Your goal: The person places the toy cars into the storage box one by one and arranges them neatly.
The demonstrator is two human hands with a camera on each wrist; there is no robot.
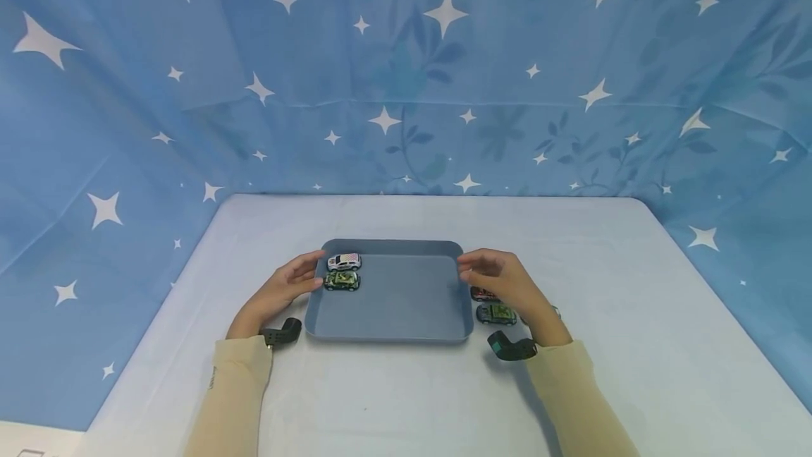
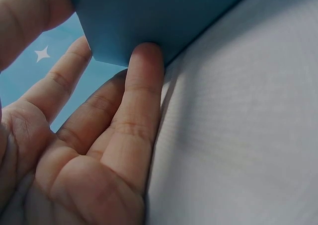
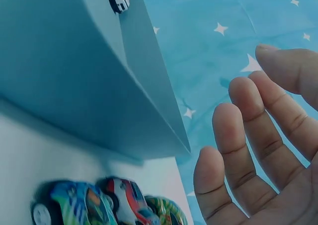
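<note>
A grey-blue rectangular tray (image 1: 400, 302) lies on the table. Two toy cars are inside at its left end: a white one (image 1: 345, 261) and, just nearer, a green patterned one (image 1: 342, 281). My left hand (image 1: 285, 286) is at the tray's left side; in the left wrist view its extended fingertips touch the outer wall (image 2: 119, 26). At the right end, my right hand (image 1: 504, 279) has its fingers relaxed and slightly bent, with nothing in them. The right wrist view shows those fingers (image 3: 231, 130) apart from the tray's wall.
Right of the tray, partly under the right hand and wrist, stand a red toy car (image 1: 483, 294), a green one (image 1: 497, 314) and another mostly hidden one (image 1: 556, 311). A white cloth (image 1: 393, 400) covers the table. Behind hangs a blue curtain (image 1: 317, 41) with white stars.
</note>
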